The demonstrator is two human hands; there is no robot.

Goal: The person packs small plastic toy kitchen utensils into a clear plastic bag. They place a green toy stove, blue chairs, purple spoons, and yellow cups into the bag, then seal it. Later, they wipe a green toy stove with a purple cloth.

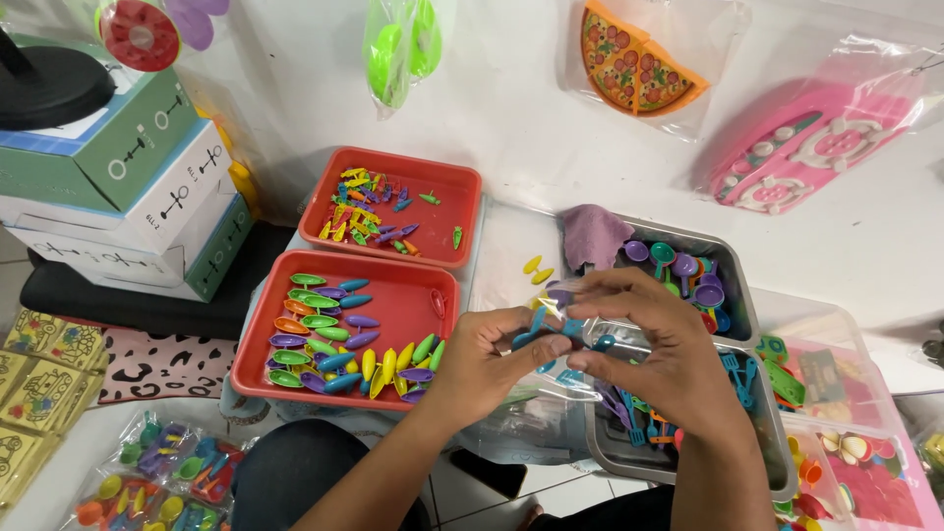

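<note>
Both hands met over a clear bag, crowded all round. Left of the grip a red tray of toy pieces blocked passage; right and beneath, grey bins did. Beyond the grip, bare white surface with two yellow pieces lay open.

Small blue plastic toy utensils pinched between both hands

small blue pieces half hidden by fingers, clear tub cut off right
</note>
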